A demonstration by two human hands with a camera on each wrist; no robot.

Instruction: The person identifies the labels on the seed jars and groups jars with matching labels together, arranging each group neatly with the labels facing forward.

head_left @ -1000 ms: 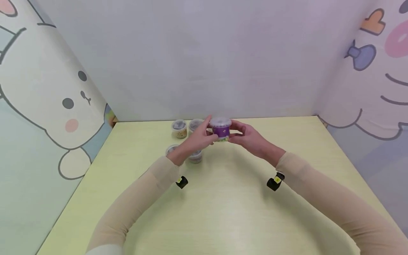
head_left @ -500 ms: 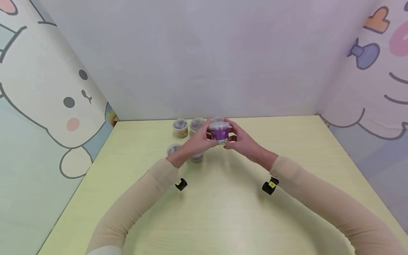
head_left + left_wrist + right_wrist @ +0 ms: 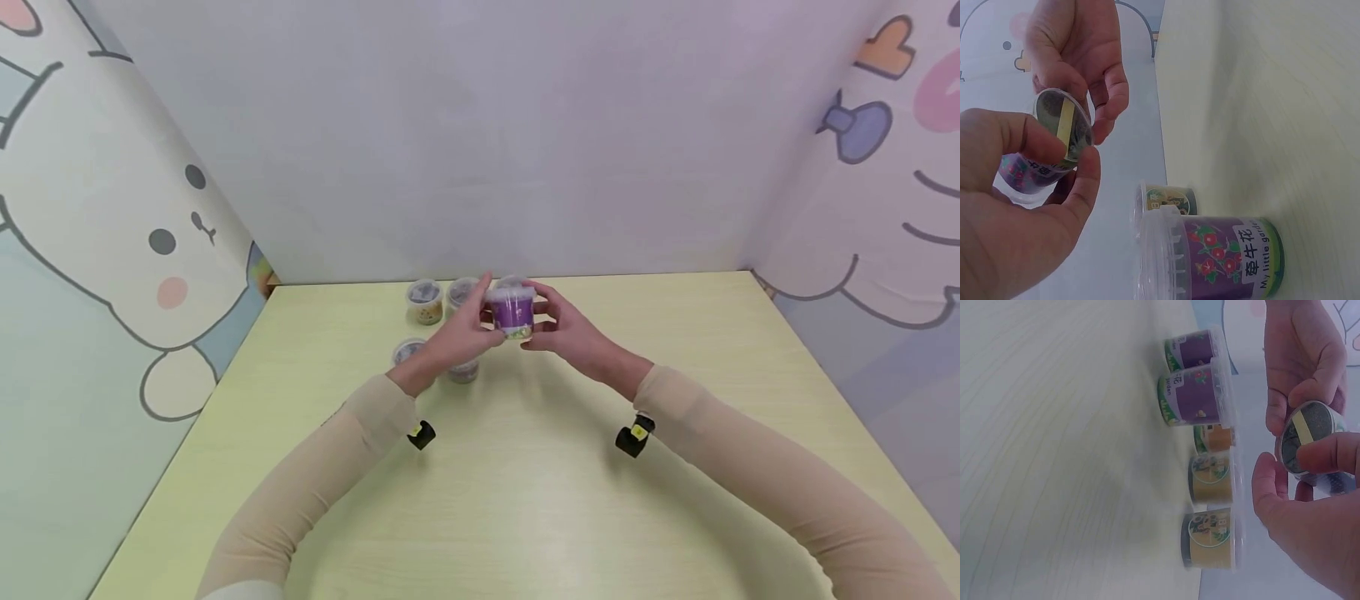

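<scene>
A small purple plastic cup with a clear lid hangs above the table between both hands. My left hand holds its left side, thumb in front and fingers behind. On the opposite side, my right hand grips it between thumb and fingers. The left wrist view catches the cup's dark round base, crossed by a pale yellow strip that a thumb touches. Flowers decorate the purple wrap. In the head view, another lid shows just behind the held cup; its body is mostly hidden.
Several lidded cups stand left of and below the hands: a tan cup, one behind the left hand, and two nearer. Purple cups and tan cups line up in the right wrist view. A pale wall borders the table's back edge.
The held cup has come slightly nearer and to the left, and its tilt has changed so its lid shows more edge-on. Both hands moved with it. The lid behind it has come into view.
</scene>
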